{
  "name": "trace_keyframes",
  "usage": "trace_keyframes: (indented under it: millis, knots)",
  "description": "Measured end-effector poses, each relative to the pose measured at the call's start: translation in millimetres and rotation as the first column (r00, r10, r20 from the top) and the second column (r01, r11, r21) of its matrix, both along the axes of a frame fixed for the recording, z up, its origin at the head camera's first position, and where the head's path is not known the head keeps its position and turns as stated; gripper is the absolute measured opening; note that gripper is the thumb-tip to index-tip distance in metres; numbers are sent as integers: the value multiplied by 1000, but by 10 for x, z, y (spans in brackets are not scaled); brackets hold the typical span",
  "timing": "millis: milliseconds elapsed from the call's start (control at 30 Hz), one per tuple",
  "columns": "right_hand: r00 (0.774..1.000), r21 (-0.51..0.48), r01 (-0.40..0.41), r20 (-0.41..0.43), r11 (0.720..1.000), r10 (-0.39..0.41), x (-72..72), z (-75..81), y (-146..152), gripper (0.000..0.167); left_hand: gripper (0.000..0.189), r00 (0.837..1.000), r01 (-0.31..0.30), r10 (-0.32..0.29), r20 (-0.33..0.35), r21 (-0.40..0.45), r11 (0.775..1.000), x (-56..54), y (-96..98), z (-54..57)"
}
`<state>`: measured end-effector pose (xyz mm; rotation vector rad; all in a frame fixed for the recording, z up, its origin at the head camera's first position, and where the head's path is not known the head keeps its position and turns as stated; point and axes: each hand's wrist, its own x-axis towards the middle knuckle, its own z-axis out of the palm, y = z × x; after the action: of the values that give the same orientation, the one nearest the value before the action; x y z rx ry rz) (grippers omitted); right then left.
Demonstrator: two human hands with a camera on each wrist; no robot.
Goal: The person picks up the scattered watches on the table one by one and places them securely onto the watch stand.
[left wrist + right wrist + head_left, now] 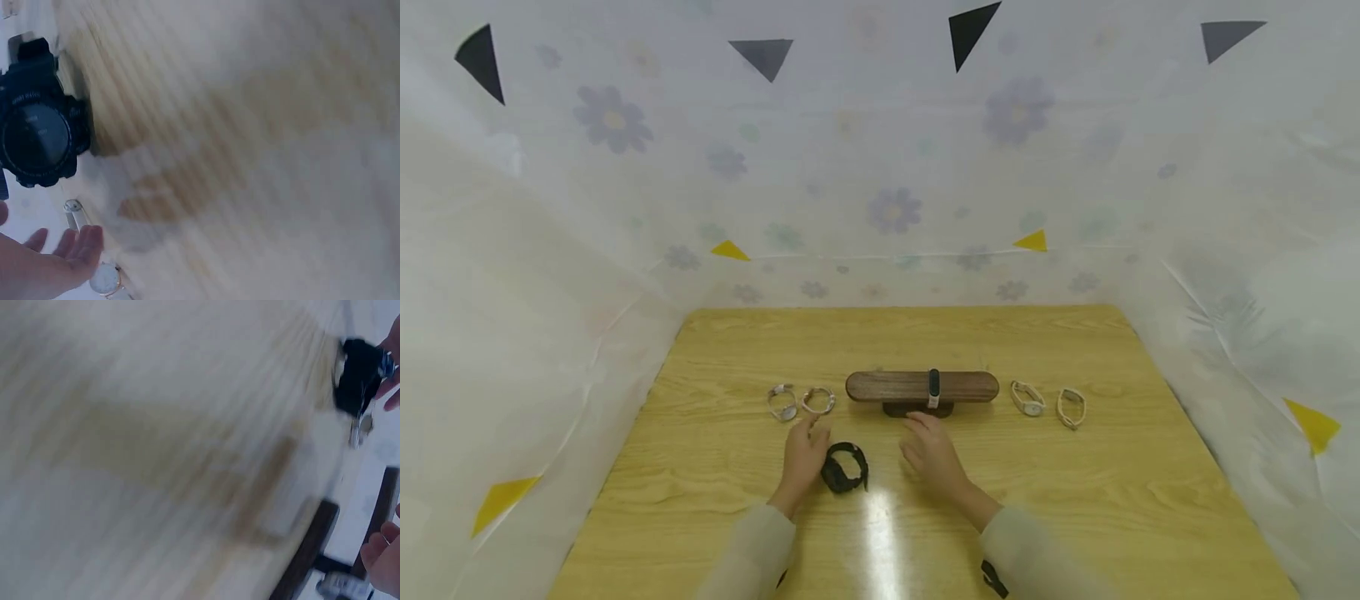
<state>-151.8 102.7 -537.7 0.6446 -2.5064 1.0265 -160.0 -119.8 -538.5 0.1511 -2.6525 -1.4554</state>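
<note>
Wooden stand [887,386] carries one black-faced watch [934,386].

I see a chunky black watch with a round dark face [36,140] at the upper left of the frame, its strap running upward. In the lower left the person's bare left hand [50,267] stretches its fingers toward a small watch with a round pale dial [105,279]. A slim silvery band [76,215] shows just above the fingertips; pale wood-grain tabletop [269,175] fills the rest.
</note>
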Motion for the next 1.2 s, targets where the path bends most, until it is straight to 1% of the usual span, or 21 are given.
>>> trace_keyframes:
  millis: [67, 133, 200, 300, 367, 433, 467, 567, 667, 733, 800, 867, 933, 1033, 1067, 1100, 1200]
  knots:
    - [994, -15, -33, 108, 999, 34, 85, 2, -140, 27, 36, 995, -64, 61, 73, 34, 997, 75, 24, -1]
    - [975, -44, -85, 204, 995, 92, 155, 8, -280, 26, 35, 984, -118, 111, 138, 46, 992, 137, 57, 4]
    - [952, -51, -136, 269, 989, 145, 198, 9, -415, 26, 35, 968, -168, 149, 200, 81, 983, 177, 100, 14]
    - [923, -51, -182, 336, 982, 189, 232, -11, -575, 29, 36, 944, -223, 176, 278, 148, 963, 210, 168, 42]
    - [916, -45, -177, 357, 983, 181, 238, -39, -651, 30, 38, 929, -260, 190, 319, 194, 946, 212, 203, 46]
    - [913, -55, -153, 374, 987, 162, 239, -70, -701, 31, 39, 917, -283, 197, 347, 220, 933, 211, 224, 46]
    - [913, -69, -140, 378, 988, 155, 235, -85, -718, 30, 39, 913, -293, 199, 357, 231, 928, 208, 231, 41]
    - [904, -121, -101, 403, 988, 142, 217, -125, -742, 30, 38, 907, -304, 193, 375, 264, 915, 197, 238, 33]
    - [899, -172, -79, 413, 982, 145, 197, -135, -736, 28, 36, 908, -315, 183, 377, 323, 892, 180, 252, 42]
    - [892, -204, -56, 430, 977, 141, 187, -127, -714, 27, 35, 911, -316, 177, 371, 355, 880, 168, 265, 57]
    - [877, -246, -27, 460, 969, 141, 178, -110, -673, 26, 35, 920, -309, 173, 352, 381, 871, 153, 280, 73]
    - [849, -308, 15, 506, 951, 150, 158, -92, -616, 29, 35, 932, -294, 162, 325, 412, 863, 137, 294, 95]
    - [812, -392, 67, 555, 917, 178, 133, -68, -547, 32, 35, 946, -264, 142, 291, 439, 859, 123, 307, 122]
    - [764, -493, 159, 610, 855, 210, 94, -34, -444, 35, 35, 968, -203, 96, 230, 505, 839, 100, 336, 171]
    - [751, -518, 188, 624, 834, 218, 83, -28, -411, 36, 35, 973, -185, 80, 217, 525, 830, 94, 348, 188]
    - [740, -533, 210, 635, 820, 223, 78, -23, -379, 36, 34, 977, -169, 66, 204, 542, 823, 89, 361, 206]
    - [712, -555, 271, 665, 786, 225, 70, -3, -297, 37, 33, 985, -129, 30, 171, 601, 789, 75, 405, 241]
